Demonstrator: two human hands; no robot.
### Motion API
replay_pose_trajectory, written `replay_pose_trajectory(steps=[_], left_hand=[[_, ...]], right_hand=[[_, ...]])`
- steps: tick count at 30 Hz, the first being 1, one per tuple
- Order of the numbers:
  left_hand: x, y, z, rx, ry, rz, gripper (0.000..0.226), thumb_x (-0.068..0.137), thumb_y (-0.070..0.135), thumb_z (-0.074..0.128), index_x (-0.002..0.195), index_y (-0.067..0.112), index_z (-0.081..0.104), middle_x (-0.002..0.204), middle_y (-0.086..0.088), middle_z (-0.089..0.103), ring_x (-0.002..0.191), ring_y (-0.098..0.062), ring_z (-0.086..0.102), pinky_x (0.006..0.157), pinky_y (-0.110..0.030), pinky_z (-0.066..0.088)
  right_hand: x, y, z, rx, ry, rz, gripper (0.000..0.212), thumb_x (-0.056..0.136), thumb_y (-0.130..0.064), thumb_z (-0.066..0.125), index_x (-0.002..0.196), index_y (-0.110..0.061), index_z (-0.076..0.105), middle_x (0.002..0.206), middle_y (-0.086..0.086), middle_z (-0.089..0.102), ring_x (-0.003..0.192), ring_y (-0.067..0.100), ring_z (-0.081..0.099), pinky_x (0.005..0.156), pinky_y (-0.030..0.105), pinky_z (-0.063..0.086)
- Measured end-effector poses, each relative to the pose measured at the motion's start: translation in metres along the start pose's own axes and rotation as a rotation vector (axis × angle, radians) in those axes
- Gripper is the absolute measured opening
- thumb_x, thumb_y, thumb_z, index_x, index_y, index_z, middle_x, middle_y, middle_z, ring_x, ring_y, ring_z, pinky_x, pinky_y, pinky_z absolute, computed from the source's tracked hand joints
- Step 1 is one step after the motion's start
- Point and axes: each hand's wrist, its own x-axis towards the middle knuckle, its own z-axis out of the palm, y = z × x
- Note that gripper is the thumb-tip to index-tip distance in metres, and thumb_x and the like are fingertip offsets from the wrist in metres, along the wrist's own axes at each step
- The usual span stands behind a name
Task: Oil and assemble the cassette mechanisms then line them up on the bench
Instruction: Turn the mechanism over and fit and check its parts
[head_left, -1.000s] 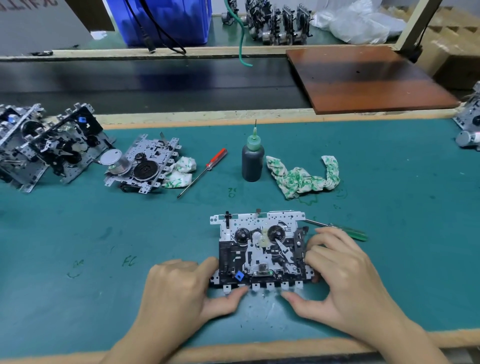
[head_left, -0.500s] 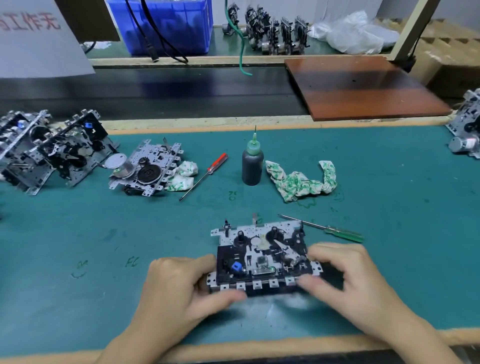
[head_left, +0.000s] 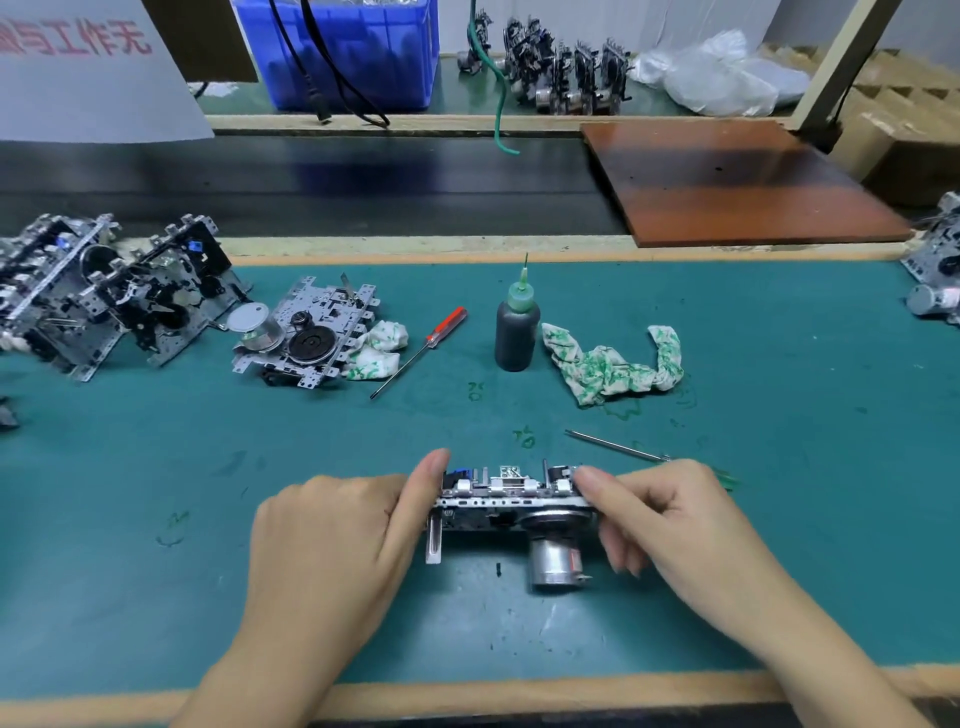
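A cassette mechanism (head_left: 511, 506) is lifted off the green mat and tipped on edge, its near edge raised, so I see its metal rim and the silver motor (head_left: 553, 564) hanging below. My left hand (head_left: 332, 551) grips its left end, thumb on top. My right hand (head_left: 675, 525) grips its right end with thumb and fingers. A dark oil bottle (head_left: 516, 335) with a green needle tip stands behind it. Three other mechanisms (head_left: 306, 330) (head_left: 166, 299) (head_left: 44, 291) lie in a row at the left.
A red-handled screwdriver (head_left: 423, 348) and a green-printed rag (head_left: 615, 366) flank the bottle. A green-handled screwdriver (head_left: 618, 449) lies just behind my right hand. Another mechanism (head_left: 937, 275) sits at the right edge. A brown board (head_left: 737, 182) and a blue bin (head_left: 343, 49) are beyond the bench.
The mechanism lay flat on the mat with its face up; both hands have lifted it and tipped it up on edge, exposing the motor underneath.
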Motion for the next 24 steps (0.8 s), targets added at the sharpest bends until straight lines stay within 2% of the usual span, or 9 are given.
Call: replay_pose_trajectory(steps=[3, 5, 6, 7, 10, 13, 16, 20, 24], left_hand=[[0.0, -0.001, -0.005, 0.079, 0.086, 0.039, 0.077, 0.096, 0.063, 0.008, 0.047, 0.019, 0.048, 0.044, 0.002, 0.046, 0.043, -0.024, 0.051, 0.042, -0.02, 0.018], [0.001, 0.001, -0.007, 0.028, 0.108, 0.048, 0.071, 0.094, 0.065, 0.013, 0.066, 0.021, 0.061, 0.066, 0.006, 0.06, 0.067, -0.021, 0.057, 0.045, -0.026, 0.029], [0.002, 0.002, -0.007, -0.028, 0.127, 0.076, 0.065, 0.094, 0.064, 0.019, 0.074, 0.021, 0.064, 0.077, 0.009, 0.062, 0.077, -0.016, 0.056, 0.051, -0.03, 0.036], [0.004, 0.004, -0.007, -0.116, 0.144, 0.118, 0.057, 0.094, 0.061, 0.027, 0.079, 0.021, 0.065, 0.085, 0.01, 0.063, 0.085, -0.011, 0.054, 0.062, -0.028, 0.04], [0.011, 0.012, -0.004, -0.407, 0.097, 0.237, 0.031, 0.089, 0.048, 0.049, 0.089, 0.023, 0.067, 0.1, 0.013, 0.061, 0.1, -0.006, 0.054, 0.088, -0.02, 0.038], [0.019, 0.02, 0.002, -0.554, -0.02, 0.284, 0.021, 0.085, 0.043, 0.057, 0.09, 0.027, 0.069, 0.104, 0.016, 0.061, 0.105, -0.006, 0.054, 0.092, -0.022, 0.037], [0.022, 0.024, 0.009, -0.655, -0.121, 0.259, 0.017, 0.082, 0.041, 0.06, 0.087, 0.029, 0.071, 0.102, 0.016, 0.061, 0.104, -0.006, 0.054, 0.09, -0.016, 0.036], [0.023, 0.022, 0.012, -0.732, -0.153, 0.251, 0.013, 0.081, 0.039, 0.062, 0.081, 0.03, 0.071, 0.101, 0.015, 0.063, 0.103, -0.01, 0.057, 0.09, -0.015, 0.037], [0.024, 0.023, 0.013, -0.76, -0.154, 0.236, 0.008, 0.08, 0.038, 0.063, 0.078, 0.035, 0.07, 0.1, 0.015, 0.064, 0.1, -0.009, 0.057, 0.088, -0.015, 0.037]], right_hand=[[-0.001, 0.004, -0.008, -0.202, 0.061, -0.038, 0.076, 0.063, -0.089, 0.031, 0.056, -0.019, 0.059, 0.053, 0.004, 0.057, 0.05, 0.014, 0.051, 0.054, 0.025, 0.037], [0.0, 0.008, -0.013, -0.192, 0.114, -0.098, 0.051, 0.065, -0.076, 0.045, 0.068, -0.028, 0.06, 0.066, -0.009, 0.061, 0.064, 0.007, 0.056, 0.058, 0.022, 0.039], [0.0, 0.009, -0.014, -0.121, 0.082, -0.117, 0.038, 0.064, -0.068, 0.053, 0.081, -0.034, 0.06, 0.08, -0.014, 0.063, 0.078, 0.005, 0.06, 0.066, 0.02, 0.043], [0.0, 0.009, -0.014, -0.06, 0.019, -0.134, 0.038, 0.063, -0.063, 0.061, 0.094, -0.041, 0.057, 0.093, -0.017, 0.062, 0.093, 0.004, 0.06, 0.076, 0.017, 0.044], [0.003, 0.011, -0.003, 0.028, -0.126, -0.151, 0.057, 0.06, -0.055, 0.072, 0.111, -0.052, 0.049, 0.112, -0.023, 0.057, 0.111, 0.002, 0.053, 0.089, 0.009, 0.037], [0.009, 0.008, 0.007, 0.139, -0.133, -0.198, 0.051, 0.063, -0.046, 0.075, 0.109, -0.049, 0.054, 0.11, -0.021, 0.06, 0.108, 0.003, 0.056, 0.087, 0.008, 0.038], [0.014, 0.007, 0.009, 0.195, -0.129, -0.218, 0.043, 0.064, -0.04, 0.075, 0.103, -0.045, 0.058, 0.103, -0.018, 0.064, 0.097, 0.003, 0.061, 0.082, 0.009, 0.042], [0.014, 0.008, 0.011, 0.228, -0.135, -0.227, 0.031, 0.065, -0.035, 0.077, 0.093, -0.035, 0.064, 0.09, -0.011, 0.065, 0.083, 0.006, 0.061, 0.075, 0.013, 0.043], [0.016, 0.01, 0.012, 0.259, -0.088, -0.193, 0.035, 0.061, -0.028, 0.082, 0.09, -0.034, 0.062, 0.085, -0.011, 0.067, 0.077, 0.005, 0.062, 0.073, 0.014, 0.045]])
